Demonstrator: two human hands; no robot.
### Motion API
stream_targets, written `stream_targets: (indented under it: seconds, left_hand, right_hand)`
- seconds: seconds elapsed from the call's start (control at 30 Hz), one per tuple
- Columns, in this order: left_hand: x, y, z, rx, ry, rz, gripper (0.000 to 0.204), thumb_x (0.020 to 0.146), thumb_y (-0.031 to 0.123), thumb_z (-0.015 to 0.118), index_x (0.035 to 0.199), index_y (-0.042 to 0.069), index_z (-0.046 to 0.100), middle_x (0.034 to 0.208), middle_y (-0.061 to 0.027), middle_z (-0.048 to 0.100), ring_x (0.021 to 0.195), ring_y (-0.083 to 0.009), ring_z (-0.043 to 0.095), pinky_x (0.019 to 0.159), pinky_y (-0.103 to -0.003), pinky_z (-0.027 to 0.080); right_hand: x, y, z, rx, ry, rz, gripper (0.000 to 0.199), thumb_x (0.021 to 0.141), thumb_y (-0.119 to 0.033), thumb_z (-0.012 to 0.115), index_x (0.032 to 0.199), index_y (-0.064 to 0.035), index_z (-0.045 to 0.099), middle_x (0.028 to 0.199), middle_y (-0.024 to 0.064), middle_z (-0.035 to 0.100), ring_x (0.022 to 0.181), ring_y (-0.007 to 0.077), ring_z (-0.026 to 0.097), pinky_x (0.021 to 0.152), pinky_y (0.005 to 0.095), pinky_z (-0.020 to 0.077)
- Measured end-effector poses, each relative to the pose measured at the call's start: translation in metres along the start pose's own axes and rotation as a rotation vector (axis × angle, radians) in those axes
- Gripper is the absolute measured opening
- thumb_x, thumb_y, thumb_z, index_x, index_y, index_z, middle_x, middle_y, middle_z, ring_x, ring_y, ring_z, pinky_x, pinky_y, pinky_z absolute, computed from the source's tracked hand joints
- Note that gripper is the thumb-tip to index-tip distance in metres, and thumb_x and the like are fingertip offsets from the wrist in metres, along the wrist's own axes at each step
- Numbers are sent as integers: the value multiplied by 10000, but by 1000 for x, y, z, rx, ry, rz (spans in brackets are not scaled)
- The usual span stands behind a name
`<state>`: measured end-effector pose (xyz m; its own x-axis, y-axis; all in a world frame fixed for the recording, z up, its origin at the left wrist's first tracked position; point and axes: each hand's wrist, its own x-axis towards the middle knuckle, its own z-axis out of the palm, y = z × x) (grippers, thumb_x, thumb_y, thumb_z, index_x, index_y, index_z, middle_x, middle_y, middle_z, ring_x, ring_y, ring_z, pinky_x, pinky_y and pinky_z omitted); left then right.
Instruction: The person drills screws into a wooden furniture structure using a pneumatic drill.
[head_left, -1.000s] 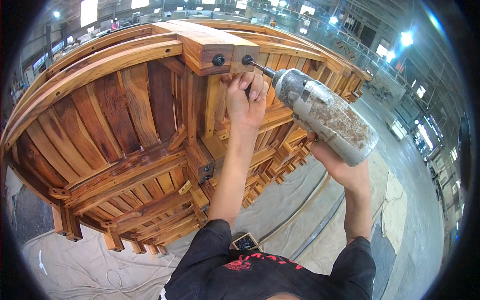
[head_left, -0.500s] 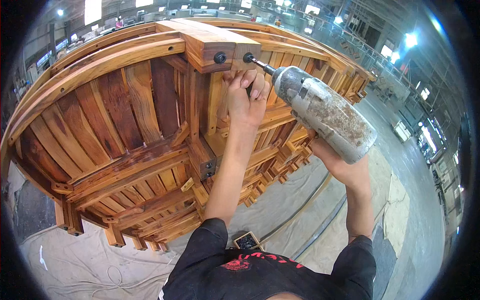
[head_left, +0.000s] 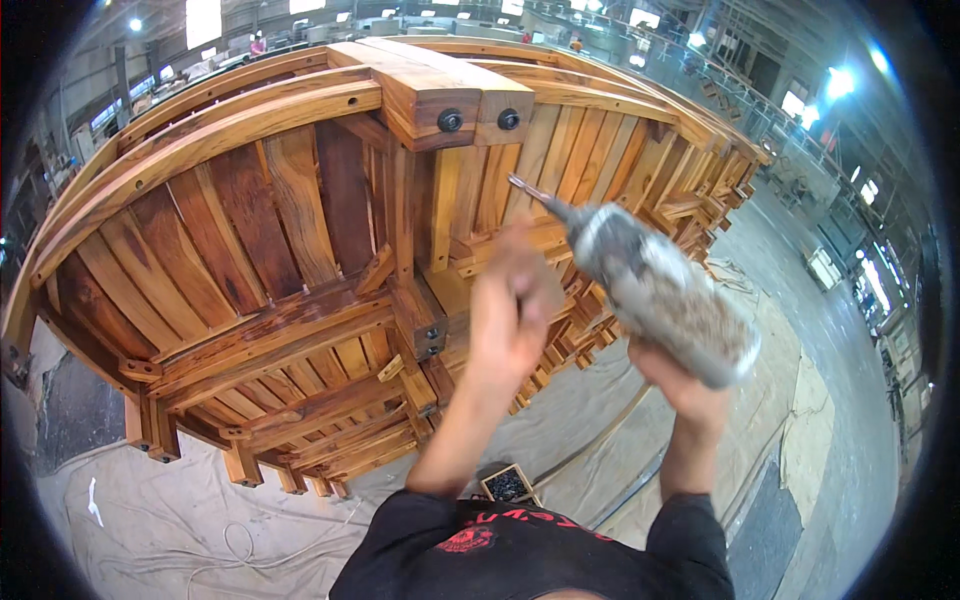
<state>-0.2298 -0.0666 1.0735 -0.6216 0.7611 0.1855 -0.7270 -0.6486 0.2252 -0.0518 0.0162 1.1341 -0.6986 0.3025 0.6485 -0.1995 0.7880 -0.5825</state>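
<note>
My right hand [head_left: 680, 385] is wrapped round the handle of a worn silver impact wrench [head_left: 670, 300]. Its long thin bit [head_left: 535, 190] points up and left, below the wooden beam end and apart from it. Two black round bolt heads sit side by side in that end: a left bolt [head_left: 450, 120] and a right bolt [head_left: 508, 119]. My left hand [head_left: 515, 300] is raised just left of the wrench, smeared by motion. Its fingers look curled, with a dark spot among them that I cannot make out. Behind both hands stands the large slatted wooden frame [head_left: 270, 340].
A small wooden box [head_left: 510, 484] of dark small parts stands on the floor just beyond my body. A hose [head_left: 610, 430] runs across the cloth-covered floor [head_left: 300, 545]. The frame's slats and stub legs reach far to both sides.
The wrench has drawn back down and right, its bit leaving the right bolt head. My left hand has dropped away from beneath the beam end. The view has shifted slightly.
</note>
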Motion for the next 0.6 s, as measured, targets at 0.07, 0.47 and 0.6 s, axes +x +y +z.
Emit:
stream_targets:
  seconds: [0.07, 0.47, 0.6]
  left_hand:
    - [-45, -28, -40, 34, 112, -203, 282, 959, 188, 512, 1231, 120, 483, 617, 78, 370, 442, -68, 353, 408, -225, 283]
    - [-143, -51, -208, 265, 641, -360, 281, 923, 11, 469, 1194, -38, 526, 904, -102, 592, 816, -201, 581, 675, -292, 485]
    - [-131, -43, -203, 340, 577, -265, 275, 954, 19, 454, 1202, -45, 553, 1051, -170, 642, 887, -221, 632, 791, -320, 544]
  right_hand:
    - [-34, 14, 7, 45, 15, 130, 443, 674, -13, 738, 1110, -39, 661, 1065, 73, 694, 992, 198, 631, 899, 329, 447]
    - [-144, 108, 71, 744, -102, 707, 389, 642, 36, 699, 1029, 3, 683, 882, 52, 700, 778, 127, 644, 710, 273, 506]
    - [-168, 114, 77, 749, -81, 736, 348, 654, 37, 696, 1000, 1, 694, 871, 59, 711, 786, 132, 668, 725, 272, 519]
